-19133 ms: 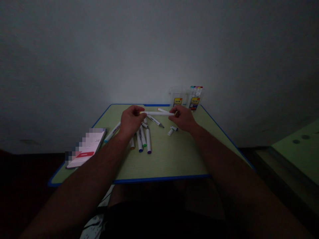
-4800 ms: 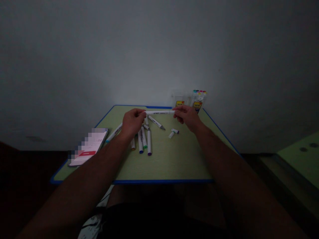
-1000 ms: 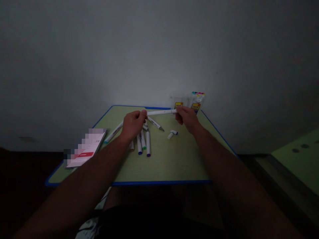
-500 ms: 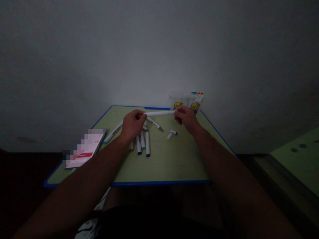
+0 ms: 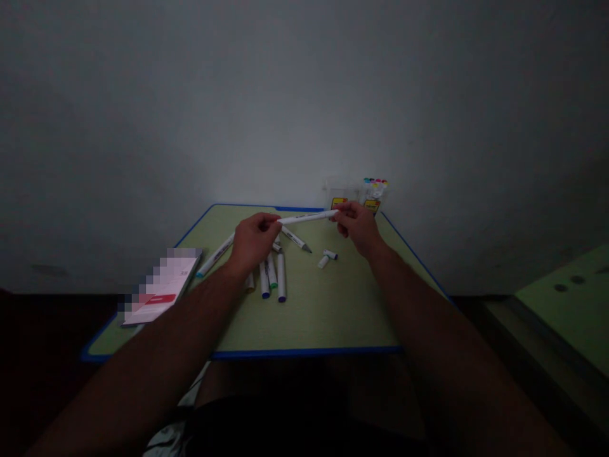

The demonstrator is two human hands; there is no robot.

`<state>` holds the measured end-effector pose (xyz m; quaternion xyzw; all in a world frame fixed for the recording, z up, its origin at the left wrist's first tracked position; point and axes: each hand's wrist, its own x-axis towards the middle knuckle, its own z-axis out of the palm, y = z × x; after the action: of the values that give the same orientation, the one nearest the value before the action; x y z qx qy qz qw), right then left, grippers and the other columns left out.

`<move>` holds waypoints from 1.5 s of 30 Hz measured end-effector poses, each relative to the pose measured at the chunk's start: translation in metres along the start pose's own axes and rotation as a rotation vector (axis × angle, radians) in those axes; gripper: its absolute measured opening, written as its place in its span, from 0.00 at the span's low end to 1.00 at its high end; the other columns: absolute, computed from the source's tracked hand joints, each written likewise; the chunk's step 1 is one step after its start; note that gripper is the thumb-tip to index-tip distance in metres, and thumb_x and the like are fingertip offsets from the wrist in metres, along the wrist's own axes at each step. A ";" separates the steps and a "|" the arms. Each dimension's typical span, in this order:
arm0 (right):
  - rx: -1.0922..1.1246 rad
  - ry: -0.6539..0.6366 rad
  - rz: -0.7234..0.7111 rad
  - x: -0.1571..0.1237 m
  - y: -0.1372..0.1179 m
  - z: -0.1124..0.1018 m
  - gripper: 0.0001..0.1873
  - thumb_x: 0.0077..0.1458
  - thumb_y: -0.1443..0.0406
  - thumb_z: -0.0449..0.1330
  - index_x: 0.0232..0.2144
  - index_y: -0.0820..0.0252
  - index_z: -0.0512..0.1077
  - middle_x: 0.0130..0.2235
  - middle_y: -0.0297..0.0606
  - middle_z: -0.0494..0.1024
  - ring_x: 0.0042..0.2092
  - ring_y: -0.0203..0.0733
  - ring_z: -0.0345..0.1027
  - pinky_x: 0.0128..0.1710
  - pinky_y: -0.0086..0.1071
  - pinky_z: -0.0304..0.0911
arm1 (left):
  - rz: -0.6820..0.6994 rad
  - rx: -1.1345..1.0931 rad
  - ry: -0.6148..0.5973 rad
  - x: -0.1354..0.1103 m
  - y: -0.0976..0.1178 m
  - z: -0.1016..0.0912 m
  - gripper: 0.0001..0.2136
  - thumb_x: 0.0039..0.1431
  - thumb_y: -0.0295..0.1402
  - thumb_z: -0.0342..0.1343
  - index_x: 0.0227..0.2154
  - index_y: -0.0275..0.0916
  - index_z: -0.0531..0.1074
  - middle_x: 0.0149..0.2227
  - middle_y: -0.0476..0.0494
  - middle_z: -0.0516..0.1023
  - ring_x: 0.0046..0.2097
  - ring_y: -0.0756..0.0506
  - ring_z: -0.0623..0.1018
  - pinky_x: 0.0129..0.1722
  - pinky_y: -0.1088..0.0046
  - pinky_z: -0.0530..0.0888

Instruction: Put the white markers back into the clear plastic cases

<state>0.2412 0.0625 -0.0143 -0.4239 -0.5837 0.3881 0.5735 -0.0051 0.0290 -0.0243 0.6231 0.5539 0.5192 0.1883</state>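
Note:
A white marker is held level above the table between my two hands. My left hand pinches its left end, and my right hand pinches the right end. Under it lies an uncapped marker with a dark tip pointing right. Several white markers, among them one with a purple end and one with a blue end, lie below my left hand, partly hidden by it. Two loose marker caps rest on the table between my hands.
At the table's back right stand a clear plastic case and a second case with colourful markers. A flat device with a lit screen lies on the left of the green table, which has a blue edge. A wall rises behind.
The marker between my hands has tilted and turned slightly, and dark print now shows on its side. Both hands keep nearly the same place.

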 end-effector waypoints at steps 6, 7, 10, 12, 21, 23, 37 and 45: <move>-0.020 0.034 -0.043 -0.002 -0.003 0.000 0.15 0.43 0.61 0.66 0.35 0.59 0.72 0.27 0.31 0.76 0.20 0.29 0.61 0.17 0.25 0.54 | 0.009 0.041 0.003 0.000 0.002 -0.001 0.11 0.52 0.34 0.60 0.38 0.38 0.80 0.32 0.45 0.82 0.33 0.47 0.79 0.37 0.70 0.74; -0.025 0.036 -0.049 -0.003 -0.003 0.000 0.15 0.43 0.61 0.67 0.35 0.59 0.72 0.27 0.31 0.76 0.20 0.29 0.61 0.17 0.25 0.55 | 0.016 0.049 0.005 0.000 0.003 -0.001 0.11 0.52 0.33 0.60 0.37 0.37 0.80 0.32 0.45 0.82 0.33 0.47 0.79 0.37 0.70 0.74; -0.031 0.033 -0.059 -0.003 -0.003 0.000 0.16 0.42 0.60 0.68 0.35 0.59 0.72 0.27 0.30 0.76 0.21 0.29 0.62 0.18 0.25 0.55 | 0.030 0.078 0.011 0.000 0.006 -0.002 0.10 0.51 0.32 0.60 0.37 0.37 0.80 0.32 0.45 0.82 0.33 0.47 0.79 0.37 0.71 0.74; -0.024 0.031 -0.057 -0.003 -0.003 0.000 0.17 0.42 0.60 0.69 0.35 0.59 0.72 0.27 0.30 0.76 0.21 0.29 0.63 0.18 0.25 0.56 | 0.033 0.094 0.007 -0.001 0.007 -0.003 0.09 0.51 0.32 0.60 0.36 0.38 0.79 0.32 0.46 0.82 0.33 0.47 0.78 0.37 0.71 0.74; 0.045 0.018 -0.037 0.000 -0.003 -0.002 0.20 0.42 0.57 0.70 0.36 0.58 0.69 0.26 0.29 0.75 0.21 0.29 0.64 0.17 0.24 0.55 | 0.026 0.069 0.000 0.000 0.002 -0.001 0.11 0.49 0.33 0.61 0.37 0.39 0.78 0.33 0.45 0.81 0.35 0.46 0.79 0.38 0.69 0.74; 0.077 0.038 -0.046 0.002 -0.006 -0.006 0.19 0.43 0.57 0.69 0.35 0.57 0.68 0.25 0.27 0.74 0.22 0.30 0.64 0.18 0.24 0.55 | 0.024 0.059 -0.001 0.001 0.002 -0.001 0.13 0.49 0.33 0.61 0.39 0.38 0.77 0.34 0.44 0.81 0.36 0.46 0.79 0.40 0.69 0.75; 0.101 0.316 -0.119 0.013 -0.025 -0.043 0.13 0.48 0.63 0.63 0.37 0.54 0.67 0.29 0.28 0.73 0.24 0.30 0.64 0.18 0.23 0.56 | 0.022 0.117 -0.015 -0.002 0.004 -0.003 0.10 0.50 0.36 0.61 0.37 0.42 0.78 0.33 0.45 0.82 0.35 0.44 0.79 0.39 0.68 0.75; -0.148 0.233 -0.290 0.006 -0.025 -0.027 0.11 0.46 0.67 0.62 0.36 0.54 0.69 0.34 0.31 0.73 0.25 0.29 0.62 0.22 0.25 0.59 | 0.014 0.119 -0.013 -0.002 0.005 -0.003 0.09 0.50 0.36 0.60 0.35 0.43 0.78 0.33 0.45 0.82 0.35 0.43 0.79 0.38 0.66 0.75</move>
<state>0.2673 0.0592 0.0122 -0.4182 -0.5951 0.2057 0.6546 -0.0051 0.0242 -0.0195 0.6404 0.5781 0.4825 0.1511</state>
